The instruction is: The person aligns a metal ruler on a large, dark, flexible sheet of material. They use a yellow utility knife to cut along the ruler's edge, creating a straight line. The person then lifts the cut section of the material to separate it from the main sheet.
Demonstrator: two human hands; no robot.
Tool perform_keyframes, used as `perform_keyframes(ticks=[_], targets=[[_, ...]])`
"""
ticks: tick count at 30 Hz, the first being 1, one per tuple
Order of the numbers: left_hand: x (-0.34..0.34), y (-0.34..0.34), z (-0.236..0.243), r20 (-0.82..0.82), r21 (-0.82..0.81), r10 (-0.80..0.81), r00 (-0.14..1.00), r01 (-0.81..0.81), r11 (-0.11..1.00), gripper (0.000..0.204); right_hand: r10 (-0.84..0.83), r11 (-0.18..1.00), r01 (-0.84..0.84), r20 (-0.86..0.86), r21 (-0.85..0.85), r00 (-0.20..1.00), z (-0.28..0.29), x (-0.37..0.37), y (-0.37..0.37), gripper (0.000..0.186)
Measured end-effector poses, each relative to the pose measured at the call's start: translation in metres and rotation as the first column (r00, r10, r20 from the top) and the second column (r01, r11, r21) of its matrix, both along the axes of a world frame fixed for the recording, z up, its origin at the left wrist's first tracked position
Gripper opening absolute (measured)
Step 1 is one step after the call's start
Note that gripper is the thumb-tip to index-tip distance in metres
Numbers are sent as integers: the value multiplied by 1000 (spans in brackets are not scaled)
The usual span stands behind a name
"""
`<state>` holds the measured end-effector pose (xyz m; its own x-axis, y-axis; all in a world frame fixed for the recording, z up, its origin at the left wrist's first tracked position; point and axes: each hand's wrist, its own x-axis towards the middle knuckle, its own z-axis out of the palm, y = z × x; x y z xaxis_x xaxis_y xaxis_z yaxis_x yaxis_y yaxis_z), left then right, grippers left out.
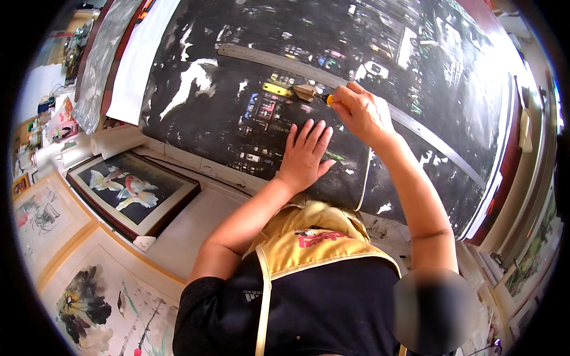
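Observation:
My right hand (363, 114) is closed round the yellow and black handle of a scraper (306, 92). Its brownish, wedge-shaped head points left over a large black sheet (225, 127) mottled with white and coloured patches. Just left of the head lies a flat yellow strip-shaped object (277, 89); I cannot make out its kind. Fingers stretched, my left hand (306, 155) lies flat on the sheet, nearer to me than the scraper. A long metal ruler (279, 62) runs slantwise across the sheet, passing behind my right hand and forearm.
At the left, a framed goldfish painting (127, 188) leans by rolls of white paper (117, 140). Flower paintings (86, 302) stand nearer, lower left. White paper (142, 59) edges the table, with an orange and black tool (144, 10) at the far left. More pictures line the right.

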<state>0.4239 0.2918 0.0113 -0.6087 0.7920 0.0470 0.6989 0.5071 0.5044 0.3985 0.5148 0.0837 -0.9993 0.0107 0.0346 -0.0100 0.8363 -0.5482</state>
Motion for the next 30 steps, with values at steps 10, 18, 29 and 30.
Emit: perform_keyframes(ticks=[10, 18, 29, 30], targets=[[-43, -55, 12, -105, -34, 213, 971, -217, 975, 76, 45, 999, -45, -17, 23, 999, -6, -66, -52, 13], [-49, -73, 0, -93, -75, 241, 966, -248, 966, 89, 134, 991, -133, -76, 16, 988, -8, -128, -93, 15], [-53, -75, 1, -75, -114, 218, 973, -226, 968, 89, 177, 984, -176, -60, 19, 982, -14, -208, -159, 17], [-53, -75, 2, -71, -116, 222, 972, -229, 966, 89, 189, 982, -188, -52, 27, 981, -14, -216, -166, 17]])
